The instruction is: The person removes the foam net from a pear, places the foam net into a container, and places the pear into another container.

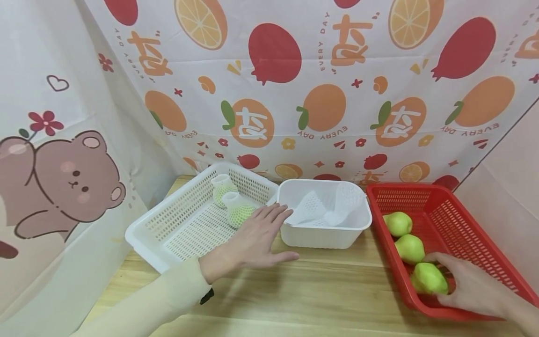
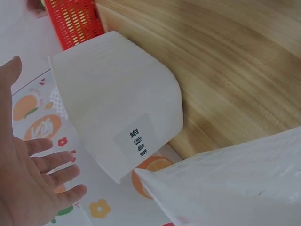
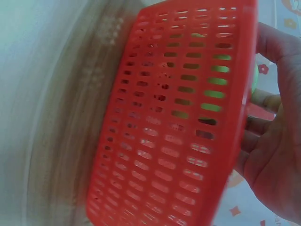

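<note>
A red basket (image 1: 467,229) at the right holds three green pears. My right hand (image 1: 473,285) reaches over its near side, with thumb and fingers curled round the nearest pear (image 1: 428,279). In the right wrist view the basket's slotted wall (image 3: 164,136) hides most of that fruit. The other pears (image 1: 410,248) lie behind it along the left wall. My left hand (image 1: 258,238) is spread out and holds nothing. It hovers in front of the white bin (image 1: 322,238), near the right side of the white basket (image 1: 145,229). White foam nets (image 1: 309,208) lie in the bin.
Two pears in foam nets (image 1: 240,214) rest in the white basket, close to its back right. All three containers stand on a wooden table (image 1: 320,290). A fruit-print curtain (image 1: 286,112) hangs behind them, and a bear-print cloth (image 1: 63,187) hangs at the left.
</note>
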`<state>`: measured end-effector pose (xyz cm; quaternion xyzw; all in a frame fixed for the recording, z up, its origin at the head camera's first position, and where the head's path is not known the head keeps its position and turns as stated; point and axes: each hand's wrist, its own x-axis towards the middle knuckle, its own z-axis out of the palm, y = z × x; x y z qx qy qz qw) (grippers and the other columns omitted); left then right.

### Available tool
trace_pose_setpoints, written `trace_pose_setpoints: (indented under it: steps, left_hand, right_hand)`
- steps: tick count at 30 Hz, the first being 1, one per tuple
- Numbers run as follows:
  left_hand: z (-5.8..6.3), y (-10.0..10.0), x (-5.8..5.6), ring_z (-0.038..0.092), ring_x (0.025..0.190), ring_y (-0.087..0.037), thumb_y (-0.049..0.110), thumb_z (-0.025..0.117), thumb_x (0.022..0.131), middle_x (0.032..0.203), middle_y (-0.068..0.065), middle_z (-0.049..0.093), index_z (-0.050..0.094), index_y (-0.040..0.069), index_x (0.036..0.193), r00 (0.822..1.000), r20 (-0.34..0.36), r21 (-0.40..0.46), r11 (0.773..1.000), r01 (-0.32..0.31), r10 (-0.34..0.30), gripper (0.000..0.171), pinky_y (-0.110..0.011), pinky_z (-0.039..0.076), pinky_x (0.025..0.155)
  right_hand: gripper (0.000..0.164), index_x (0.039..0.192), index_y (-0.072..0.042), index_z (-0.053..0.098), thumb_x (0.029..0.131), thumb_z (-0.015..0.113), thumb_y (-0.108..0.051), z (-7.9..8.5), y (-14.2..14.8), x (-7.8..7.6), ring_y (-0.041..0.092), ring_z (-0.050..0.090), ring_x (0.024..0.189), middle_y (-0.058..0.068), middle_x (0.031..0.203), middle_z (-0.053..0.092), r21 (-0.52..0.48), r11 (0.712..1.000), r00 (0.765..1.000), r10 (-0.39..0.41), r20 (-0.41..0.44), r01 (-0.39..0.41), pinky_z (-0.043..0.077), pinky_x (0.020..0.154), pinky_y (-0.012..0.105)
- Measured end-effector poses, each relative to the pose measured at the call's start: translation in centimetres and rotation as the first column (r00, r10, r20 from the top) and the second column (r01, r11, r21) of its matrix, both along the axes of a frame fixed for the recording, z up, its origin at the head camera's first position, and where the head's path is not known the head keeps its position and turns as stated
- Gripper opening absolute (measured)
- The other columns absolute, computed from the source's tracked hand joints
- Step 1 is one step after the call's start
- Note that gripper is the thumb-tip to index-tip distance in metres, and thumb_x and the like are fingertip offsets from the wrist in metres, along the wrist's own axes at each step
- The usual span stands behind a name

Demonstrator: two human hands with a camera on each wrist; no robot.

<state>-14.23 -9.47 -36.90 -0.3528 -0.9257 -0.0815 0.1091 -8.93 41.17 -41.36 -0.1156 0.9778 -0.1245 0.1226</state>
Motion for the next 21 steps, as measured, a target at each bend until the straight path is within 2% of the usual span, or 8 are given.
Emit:
trace_pose_setpoints:
  steps: [2, 6, 9, 12, 17, 21]
  left_hand:
    - [0.2, -0.1, 0.1, 0.050, 0.149, -0.036, 0.074, 0.066, 0.086, 0.159, -0.015, 0.053, 0.047, 0.008, 0.156, 1.000, 0.001, 0.006, 1.000, -0.003, 0.003, 0.098, -0.053, 0.040, 0.125]
    - [0.6, -0.3, 0.2, 0.051, 0.148, -0.036, 0.073, 0.067, 0.086, 0.158, -0.015, 0.054, 0.048, 0.007, 0.155, 1.000, -0.015, 0.014, 1.000, -0.007, 0.007, 0.098, -0.053, 0.041, 0.124]
    - [0.7, -0.4, 0.3, 0.052, 0.147, -0.036, 0.073, 0.068, 0.086, 0.158, -0.015, 0.055, 0.048, 0.006, 0.155, 0.999, -0.038, 0.011, 1.000, -0.009, 0.009, 0.098, -0.052, 0.041, 0.124]
    - [0.8, -0.5, 0.3, 0.052, 0.147, -0.036, 0.073, 0.068, 0.086, 0.157, -0.015, 0.055, 0.049, 0.006, 0.154, 0.999, -0.053, 0.007, 1.000, -0.006, 0.007, 0.098, -0.051, 0.042, 0.124]
    - [0.7, -0.6, 0.4, 0.053, 0.146, -0.036, 0.073, 0.069, 0.085, 0.156, -0.016, 0.056, 0.049, 0.006, 0.154, 0.998, -0.055, 0.006, 1.000, -0.008, 0.008, 0.098, -0.051, 0.041, 0.124]
    - [0.8, -0.7, 0.4, 0.053, 0.146, -0.036, 0.072, 0.070, 0.085, 0.156, -0.016, 0.057, 0.050, 0.005, 0.153, 0.998, -0.069, 0.006, 1.000, -0.008, 0.008, 0.098, -0.050, 0.042, 0.124]
  right_hand:
    - [0.072, 0.133, -0.020, 0.061, 0.072, 0.092, -0.041, -0.3, 0.0, -0.1, -0.003, 0.056, 0.093, -0.008, 0.112, 0.070, 0.002, 1.000, 1.000, -0.005, 0.009, 0.005, 0.052, 0.073, 0.022]
    - [0.073, 0.134, -0.017, 0.060, 0.072, 0.091, -0.038, -0.8, 0.2, -0.4, 0.010, 0.062, 0.099, -0.003, 0.115, 0.071, -0.009, 1.000, 0.999, -0.021, 0.044, 0.022, 0.056, 0.077, 0.033]
    - [0.072, 0.134, -0.014, 0.060, 0.072, 0.091, -0.035, -1.1, 0.4, -0.6, 0.016, 0.063, 0.101, 0.000, 0.117, 0.071, -0.019, 1.000, 0.998, -0.023, 0.056, 0.024, 0.057, 0.079, 0.039]
    - [0.070, 0.132, -0.017, 0.062, 0.072, 0.091, -0.037, -1.2, 0.7, -0.6, 0.011, 0.062, 0.098, -0.003, 0.116, 0.071, -0.012, 0.999, 0.997, -0.033, 0.063, 0.034, 0.056, 0.078, 0.033]
    - [0.067, 0.130, -0.019, 0.065, 0.073, 0.091, -0.041, -1.0, 0.8, -0.7, 0.013, 0.068, 0.103, -0.004, 0.120, 0.073, -0.011, 1.000, 0.999, -0.020, 0.036, 0.020, 0.056, 0.077, 0.027]
    - [0.070, 0.130, -0.015, 0.065, 0.072, 0.093, -0.043, -0.5, 0.5, -0.5, 0.025, 0.072, 0.107, 0.004, 0.124, 0.074, -0.019, 1.000, 0.999, -0.001, -0.047, 0.000, 0.062, 0.079, 0.038]
